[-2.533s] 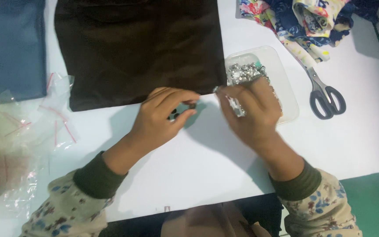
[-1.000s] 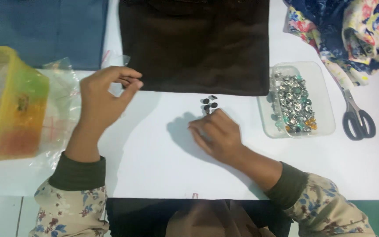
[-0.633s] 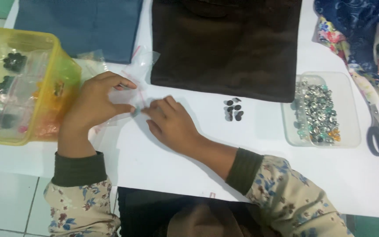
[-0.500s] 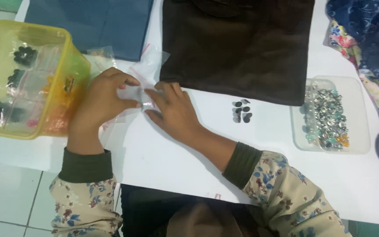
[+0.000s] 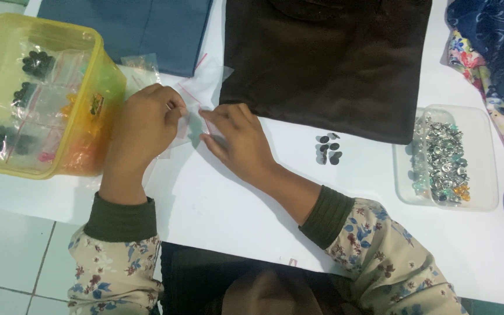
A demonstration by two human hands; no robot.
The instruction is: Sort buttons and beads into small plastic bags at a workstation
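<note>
Fingers of both hands are pinching a small clear zip bag (image 5: pixel 196 114) on the white table (image 5: pixel 217 198), left hand (image 5: pixel 144 125) gripping one edge, right hand (image 5: pixel 234 137) the other, beside the yellow box (image 5: pixel 97 111). Opening the bag seems the step in hand; next it is calling for pulling the lips apart, with the dark buttons (image 5: pixel 328 150) lying near

A white desk (image 5: pixel 217 210) is carrying a dark brown cloth (image 5: pixel 328 58), a blue cloth (image 5: pixel 129 23) and a translucent yellow box (image 5: pixel 97 111). Silver studs (image 5: pixel 438 157) are glinting in a clear tray (image 5: pixel 485 201). Beige floral sleeves (image 5: pixel 118 274) are showing dark green cuffs (image 5: pixel 121 219).
</note>
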